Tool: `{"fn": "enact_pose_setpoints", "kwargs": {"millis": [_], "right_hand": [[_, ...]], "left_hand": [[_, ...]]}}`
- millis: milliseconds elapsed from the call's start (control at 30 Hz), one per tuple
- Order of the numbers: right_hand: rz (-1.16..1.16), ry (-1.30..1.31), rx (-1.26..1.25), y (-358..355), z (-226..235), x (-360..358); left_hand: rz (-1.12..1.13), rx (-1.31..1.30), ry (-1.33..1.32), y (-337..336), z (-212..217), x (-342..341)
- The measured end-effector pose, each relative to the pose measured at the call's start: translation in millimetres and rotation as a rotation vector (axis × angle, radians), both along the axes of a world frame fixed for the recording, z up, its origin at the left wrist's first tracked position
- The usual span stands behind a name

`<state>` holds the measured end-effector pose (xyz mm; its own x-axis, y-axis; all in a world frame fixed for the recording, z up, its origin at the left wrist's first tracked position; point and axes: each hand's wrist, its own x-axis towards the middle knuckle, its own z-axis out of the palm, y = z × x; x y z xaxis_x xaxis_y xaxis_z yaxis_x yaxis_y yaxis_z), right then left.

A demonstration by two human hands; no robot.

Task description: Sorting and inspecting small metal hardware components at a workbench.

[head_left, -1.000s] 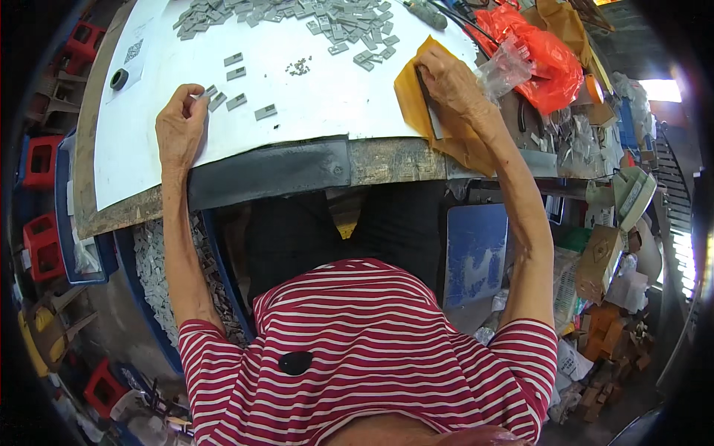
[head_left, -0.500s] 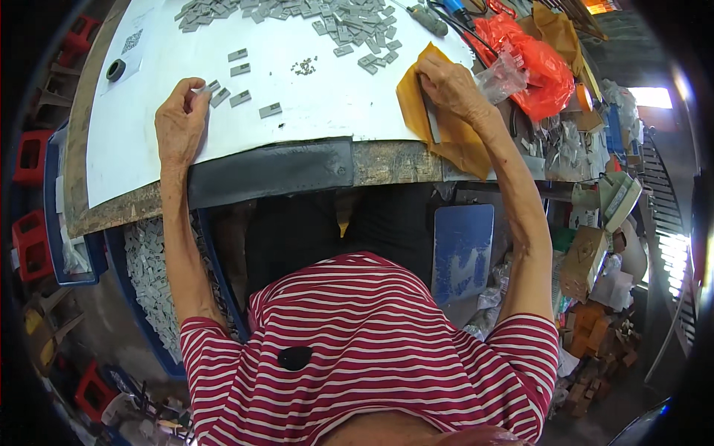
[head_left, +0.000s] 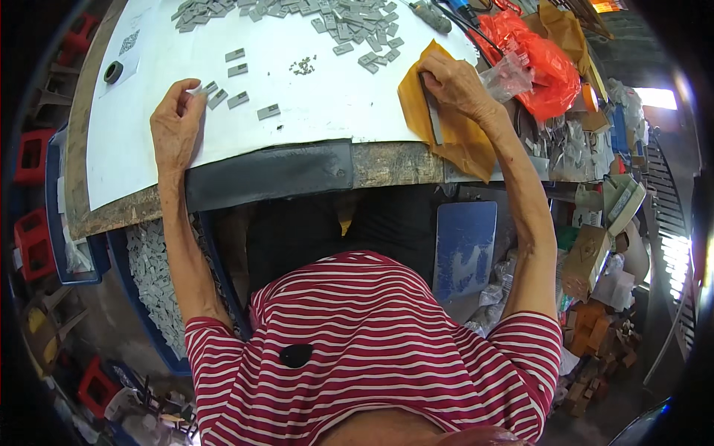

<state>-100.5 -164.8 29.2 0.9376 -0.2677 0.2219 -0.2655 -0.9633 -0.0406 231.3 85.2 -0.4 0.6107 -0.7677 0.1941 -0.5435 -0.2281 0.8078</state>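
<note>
My left hand (head_left: 175,126) rests at the left on the white sheet, thumb and forefinger pinched together. Whatever lies between those fingertips is too small to make out. Right beside them are a few small grey rectangular pieces (head_left: 238,99), each with a dark mark near one end. On the right, my right hand (head_left: 457,88) is closed round the upper end of a narrow, flat grey bar (head_left: 433,115). The bar lies over a yellow-brown sheet (head_left: 465,152) that hangs past the table's front edge. A little heap of tiny specks or parts (head_left: 303,66) sits between the hands.
A large pile of grey pieces (head_left: 349,26) covers the far side. A black tape roll (head_left: 113,72) lies at left. Red plastic bags (head_left: 547,78), cables and a grey-handled tool (head_left: 431,16) crowd the right. A blue bin (head_left: 152,282) of pieces stands below the table.
The view has shifted very slightly. Both hands keep the same hold and nearly the same place, and the pieces on the sheet lie as before.
</note>
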Motion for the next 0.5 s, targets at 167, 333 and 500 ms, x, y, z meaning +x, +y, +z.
{"fn": "enact_pose_setpoints", "kwargs": {"millis": [167,333,500], "right_hand": [[-0.007,-0.034,0.014,-0.9,-0.9,-1.7],[-0.033,-0.057,0.027,0.3,-1.2,-3.2],[-0.235,-0.269,0.403,11.7,2.6,-8.8]], "left_hand": [[-0.014,-0.065,0.064,-0.3,-3.3,5.0],[-0.003,-0.080,0.081,1.5,3.7,5.5],[0.199,-0.397,0.096,4.9,31.8,3.9]]}}
